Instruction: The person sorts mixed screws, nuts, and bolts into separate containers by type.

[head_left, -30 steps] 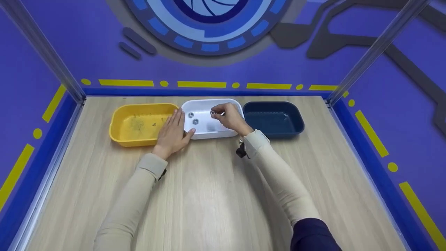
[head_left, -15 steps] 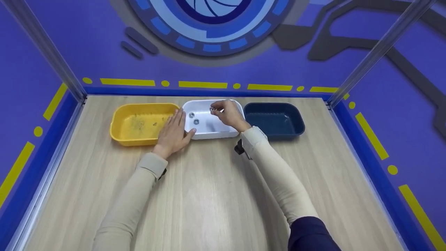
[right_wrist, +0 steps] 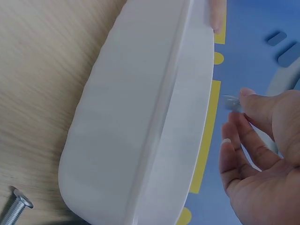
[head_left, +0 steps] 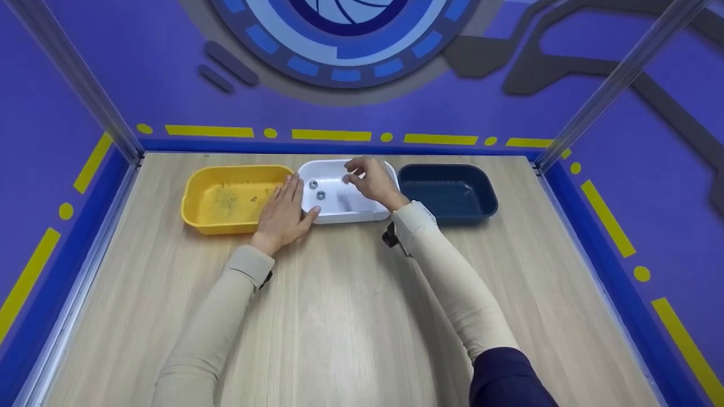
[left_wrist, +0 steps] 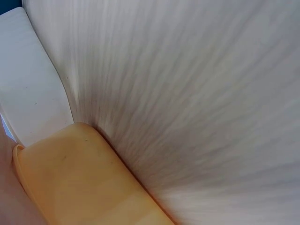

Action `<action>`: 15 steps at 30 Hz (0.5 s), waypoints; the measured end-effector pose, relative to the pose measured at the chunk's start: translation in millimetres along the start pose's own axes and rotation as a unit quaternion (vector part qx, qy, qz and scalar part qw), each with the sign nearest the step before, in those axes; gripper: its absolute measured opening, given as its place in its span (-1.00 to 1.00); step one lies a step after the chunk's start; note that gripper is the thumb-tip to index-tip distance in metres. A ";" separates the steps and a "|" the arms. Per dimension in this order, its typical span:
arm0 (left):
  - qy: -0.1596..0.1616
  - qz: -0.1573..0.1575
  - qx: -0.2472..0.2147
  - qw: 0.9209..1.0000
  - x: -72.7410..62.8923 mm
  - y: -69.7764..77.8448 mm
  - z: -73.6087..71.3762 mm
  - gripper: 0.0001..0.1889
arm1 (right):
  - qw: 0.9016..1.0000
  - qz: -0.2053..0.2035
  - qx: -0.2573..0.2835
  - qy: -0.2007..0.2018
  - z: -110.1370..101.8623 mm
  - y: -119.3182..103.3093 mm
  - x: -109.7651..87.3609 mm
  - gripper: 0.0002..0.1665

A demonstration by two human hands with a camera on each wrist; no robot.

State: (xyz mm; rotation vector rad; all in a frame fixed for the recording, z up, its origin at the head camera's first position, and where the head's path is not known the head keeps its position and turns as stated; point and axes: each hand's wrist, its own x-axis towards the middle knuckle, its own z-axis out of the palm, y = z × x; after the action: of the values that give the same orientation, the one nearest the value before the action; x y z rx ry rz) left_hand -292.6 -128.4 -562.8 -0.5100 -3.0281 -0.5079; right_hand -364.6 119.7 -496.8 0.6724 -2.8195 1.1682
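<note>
My left hand (head_left: 283, 212) lies with straight fingers across the neighbouring rims of the yellow tray (head_left: 209, 229) and the white tray (head_left: 353, 217). Over the white tray, my right hand (head_left: 374, 180) holds a small shiny nut (right_wrist: 232, 102) between thumb and fingertips; it is blurred in the right wrist view and hard to make out in the head view. Inside the white tray, towards its left end, are two metal nuts, an upper nut (head_left: 313, 184) and a lower nut (head_left: 321, 195).
To the right stands a dark blue tray (head_left: 447, 217). Small dark marks or bits show on the yellow tray's floor. A purple wall (head_left: 339, 116) rises behind the wooden table (head_left: 328, 305). A metal bolt (right_wrist: 18, 206) shows at the right wrist view's lower left.
My right hand has risen slightly over the white tray, and its thumb and forefinger look a little further apart. The left hand and the trays keep their places.
</note>
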 end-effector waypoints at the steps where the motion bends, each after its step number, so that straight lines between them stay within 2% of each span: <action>1: 0.000 0.000 0.000 1.000 0.2 0.3 -0.3 -0.05 | 1.000 0.001 -0.003 0.001 -0.2 0.1 0.1 -0.71; 7: 0.000 -0.002 -0.001 1.000 -0.8 0.9 -0.8 -0.05 | 1.000 0.008 -0.004 -0.002 -1.0 0.7 -1.2 -0.70; 15: 0.001 0.000 0.004 1.000 -1.0 0.6 -2.2 -0.05 | 1.000 -0.012 0.001 0.003 -13.6 3.1 -10.0 -0.72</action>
State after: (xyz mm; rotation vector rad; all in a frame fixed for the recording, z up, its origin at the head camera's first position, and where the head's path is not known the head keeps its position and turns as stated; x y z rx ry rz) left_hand -291.6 -128.9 -560.6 -0.5078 -3.0272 -0.4957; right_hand -358.7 134.7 -490.8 0.6994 -2.7969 1.1676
